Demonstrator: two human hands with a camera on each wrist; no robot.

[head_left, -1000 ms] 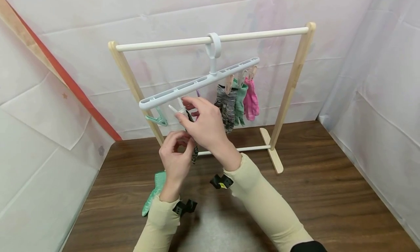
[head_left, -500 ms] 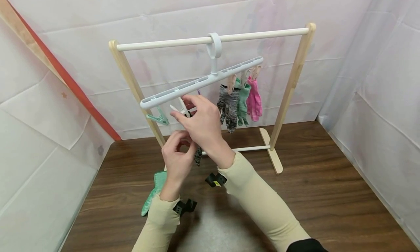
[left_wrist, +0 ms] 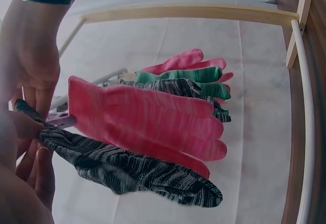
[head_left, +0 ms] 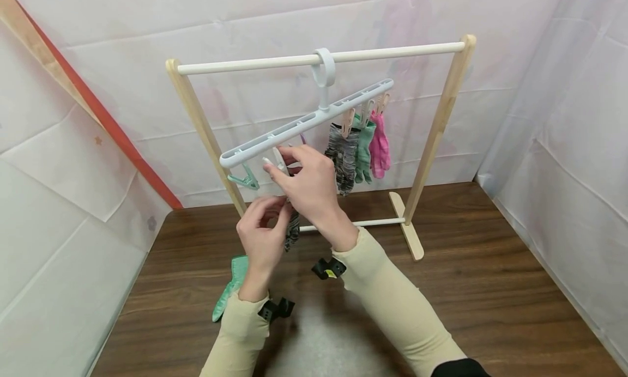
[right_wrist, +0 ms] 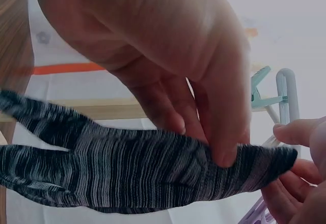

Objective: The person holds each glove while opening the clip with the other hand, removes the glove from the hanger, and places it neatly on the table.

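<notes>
Both hands, left (head_left: 262,232) and right (head_left: 309,183), pinch a limp black-and-grey striped glove (right_wrist: 127,170) by its cuff.

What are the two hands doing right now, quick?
Left hand: pinching the striped glove.
Right hand: pinching a white clip on the hanger.
</notes>
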